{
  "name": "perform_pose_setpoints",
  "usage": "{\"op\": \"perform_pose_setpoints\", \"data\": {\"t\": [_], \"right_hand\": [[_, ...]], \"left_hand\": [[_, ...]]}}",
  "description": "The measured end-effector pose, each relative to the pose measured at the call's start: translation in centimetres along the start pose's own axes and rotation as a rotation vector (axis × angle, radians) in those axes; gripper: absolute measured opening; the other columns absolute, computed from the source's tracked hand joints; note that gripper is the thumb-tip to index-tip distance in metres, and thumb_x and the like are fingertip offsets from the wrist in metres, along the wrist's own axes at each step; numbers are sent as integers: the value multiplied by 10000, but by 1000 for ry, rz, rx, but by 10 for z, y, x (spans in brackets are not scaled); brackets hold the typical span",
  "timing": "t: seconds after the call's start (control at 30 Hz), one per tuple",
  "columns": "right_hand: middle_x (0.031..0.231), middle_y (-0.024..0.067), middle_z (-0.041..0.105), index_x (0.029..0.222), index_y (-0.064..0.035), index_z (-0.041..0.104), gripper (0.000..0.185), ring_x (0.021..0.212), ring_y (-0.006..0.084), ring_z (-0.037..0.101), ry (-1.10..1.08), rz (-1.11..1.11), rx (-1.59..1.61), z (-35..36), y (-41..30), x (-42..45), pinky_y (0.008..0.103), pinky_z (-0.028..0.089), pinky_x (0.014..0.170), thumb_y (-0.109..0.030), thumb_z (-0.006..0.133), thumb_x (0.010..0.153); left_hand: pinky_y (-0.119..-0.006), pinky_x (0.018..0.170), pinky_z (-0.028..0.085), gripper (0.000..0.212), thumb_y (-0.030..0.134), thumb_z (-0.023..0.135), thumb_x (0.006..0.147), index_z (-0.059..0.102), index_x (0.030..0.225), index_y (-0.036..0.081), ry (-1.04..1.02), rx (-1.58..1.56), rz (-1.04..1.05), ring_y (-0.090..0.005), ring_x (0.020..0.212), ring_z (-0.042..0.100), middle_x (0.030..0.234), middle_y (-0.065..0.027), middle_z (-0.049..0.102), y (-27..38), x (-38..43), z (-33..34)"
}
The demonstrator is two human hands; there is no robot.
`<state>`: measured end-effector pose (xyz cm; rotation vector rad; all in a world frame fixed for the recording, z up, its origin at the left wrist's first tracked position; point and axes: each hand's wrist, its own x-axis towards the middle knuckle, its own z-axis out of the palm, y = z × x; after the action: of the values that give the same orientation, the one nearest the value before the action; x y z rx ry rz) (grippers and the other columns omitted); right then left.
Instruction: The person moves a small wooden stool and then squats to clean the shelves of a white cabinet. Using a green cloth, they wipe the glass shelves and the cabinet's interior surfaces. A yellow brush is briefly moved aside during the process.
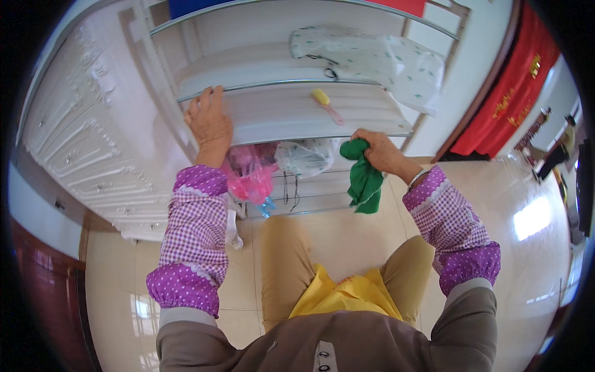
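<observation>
My left hand (209, 121) rests at the left end of a white shelf (269, 111), its fingers over the metal rail along that board. In my right hand (383, 151) is a bunched green cloth (367, 183), which hangs down in front of the shelf's right part. A small brush (327, 106) with a pink handle and a yellow head lies on the same shelf, between my hands. Under this board, a pink plastic bag (253, 179) and a clear patterned plastic bag (304, 158) stick out from the level below.
A patterned clear plastic sheet (372, 60) lies on the shelf above, with a dark cord loop (330, 73). At left stands a white carved cabinet (111, 158). A red curtain (511, 88) hangs at right. Far right, another person (560, 149) stands on the tiled floor (502, 200).
</observation>
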<state>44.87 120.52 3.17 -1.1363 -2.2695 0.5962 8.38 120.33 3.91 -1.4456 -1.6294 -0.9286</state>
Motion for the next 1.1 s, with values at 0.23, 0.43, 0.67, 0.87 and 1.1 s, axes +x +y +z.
{"op": "perform_pose_setpoints", "data": {"t": [0.23,0.43,0.67,0.87,1.1], "right_hand": [[815,112,617,947,-32,579,355,784,193,577,-209,226,213,31,62,-77,309,479,713,105,419,662],[790,28,578,925,-12,577,305,763,151,548,-198,402,591,58,92,-109,262,452,714,102,458,669],[918,79,575,1050,24,538,423,859,198,563,-64,509,872,93,135,-121,292,470,786,138,447,654],[938,98,585,1044,26,526,431,894,231,582,27,524,1190,119,169,-148,329,494,801,168,442,646],[896,72,588,1003,13,548,374,824,209,593,-101,486,1137,114,144,-141,319,498,778,165,449,676]], "left_hand": [[-424,935,273,618,72,614,665,442,1253,158,-114,0,36,-274,1129,381,1257,-49,435,3,-3,-14],[-413,940,284,638,65,624,657,432,1260,146,-155,35,18,-279,1127,391,1267,-58,431,6,-1,-18],[-428,902,339,658,85,639,639,430,1262,128,-172,69,32,-293,1092,422,1262,-73,432,4,-1,-24],[-422,910,332,693,119,647,629,394,1270,53,-243,133,73,-313,1103,402,1262,-144,403,7,2,-36],[-436,948,302,706,183,665,654,371,1272,7,-369,20,-90,-348,1163,344,1317,-189,329,29,9,-42]]}}
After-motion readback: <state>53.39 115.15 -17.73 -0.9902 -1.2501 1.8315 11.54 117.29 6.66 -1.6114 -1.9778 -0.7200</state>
